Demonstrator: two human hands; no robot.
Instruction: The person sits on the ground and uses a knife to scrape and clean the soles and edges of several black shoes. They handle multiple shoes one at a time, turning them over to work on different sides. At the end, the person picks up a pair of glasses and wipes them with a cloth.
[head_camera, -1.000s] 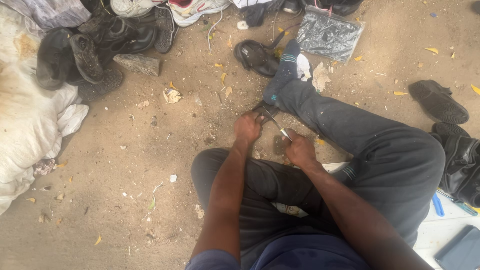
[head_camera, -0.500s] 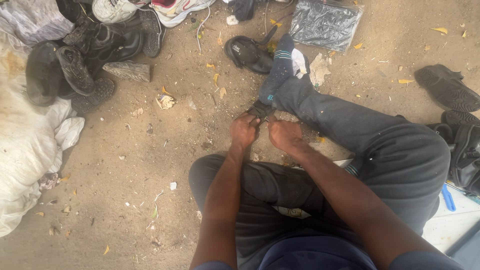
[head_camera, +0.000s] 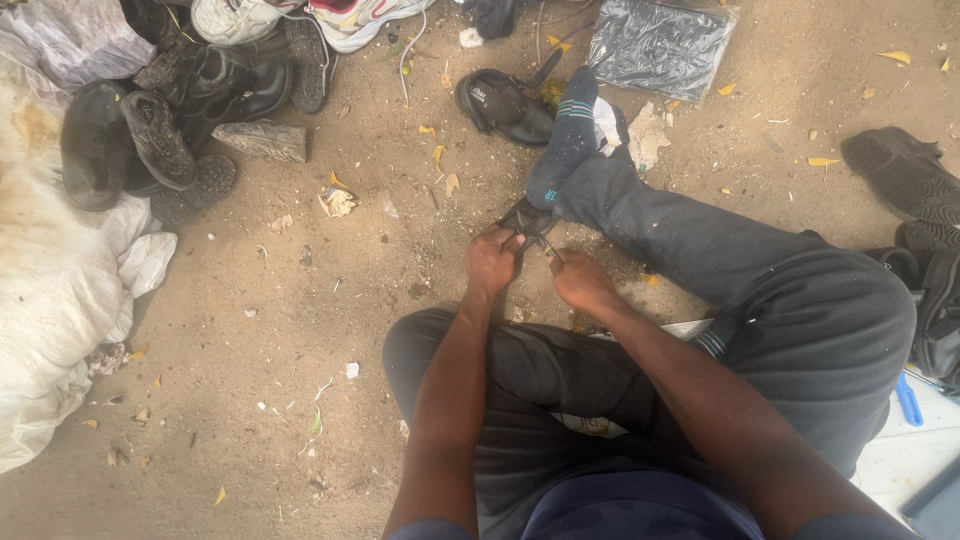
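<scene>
Both hands meet over the sandy ground, just in front of the person's outstretched leg. The left hand (head_camera: 493, 262) has its grip clamped on a small dark tool (head_camera: 527, 220) that lies against the ankle, below the dark sock (head_camera: 565, 135). The right hand (head_camera: 580, 282) sits just beside it, fingers curled together – on what, I cannot tell. A black sandal (head_camera: 503, 103) lies near the foot, a heap of worn shoes (head_camera: 170, 110) sits toward the far left of the ground, and a white sack (head_camera: 55, 310) lines the left edge.
</scene>
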